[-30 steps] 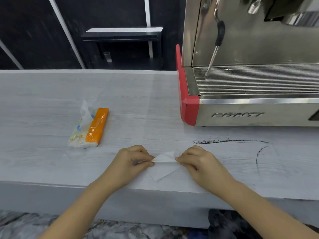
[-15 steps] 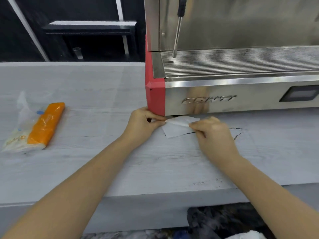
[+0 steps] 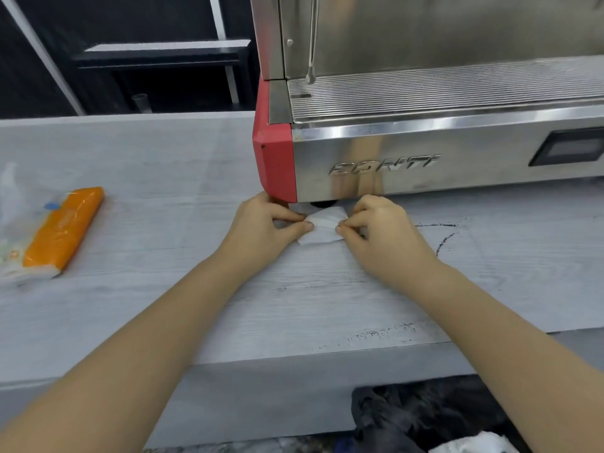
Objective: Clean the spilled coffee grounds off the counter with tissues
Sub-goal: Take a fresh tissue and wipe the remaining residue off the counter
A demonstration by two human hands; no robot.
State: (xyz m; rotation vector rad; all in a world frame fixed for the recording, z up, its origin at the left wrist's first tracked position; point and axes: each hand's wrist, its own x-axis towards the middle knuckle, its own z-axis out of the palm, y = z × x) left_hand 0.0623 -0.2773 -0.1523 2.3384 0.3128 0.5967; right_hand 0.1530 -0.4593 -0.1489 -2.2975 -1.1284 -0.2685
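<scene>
Both hands pinch one small folded white paper tissue on the pale grey wood-grain tabletop: left hand at its nine o'clock edge, right hand at three o'clock. Thin dark lines of coffee grounds trail away at three o'clock. A steel espresso machine with a red corner stands at twelve; an orange tissue packet lies far off at nine.

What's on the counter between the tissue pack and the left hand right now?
Nothing: the head view shows bare counter between the tissue pack and the left hand.

One tissue, one tissue pack, two hands.
</scene>
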